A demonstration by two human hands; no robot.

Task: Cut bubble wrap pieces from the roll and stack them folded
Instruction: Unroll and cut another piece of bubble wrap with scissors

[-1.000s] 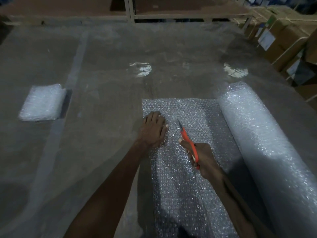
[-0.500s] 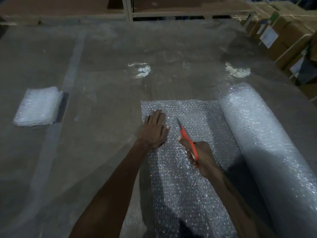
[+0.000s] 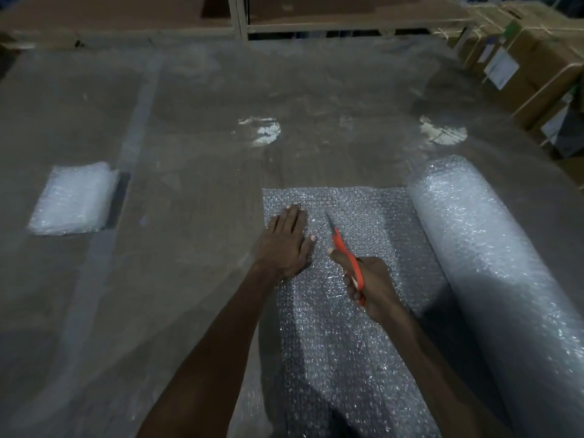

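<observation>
A thick roll of bubble wrap (image 3: 493, 273) lies on the right, with a sheet (image 3: 363, 210) unrolled leftward over the work surface. My left hand (image 3: 286, 243) presses flat on the sheet's left part, fingers straight. My right hand (image 3: 369, 286) grips orange-handled scissors (image 3: 346, 254), their blades pointing away from me along the sheet, just right of my left hand. A stack of folded bubble wrap pieces (image 3: 74, 199) sits far to the left.
The work surface (image 3: 205, 172) is wide, brown and covered in clear plastic film. Strapped cardboard boxes (image 3: 531, 67) stand at the back right. A shelf frame (image 3: 240, 20) runs along the far edge.
My left hand has flattened and slid a little farther up the sheet. The scissors have advanced slightly away from me along the sheet.
</observation>
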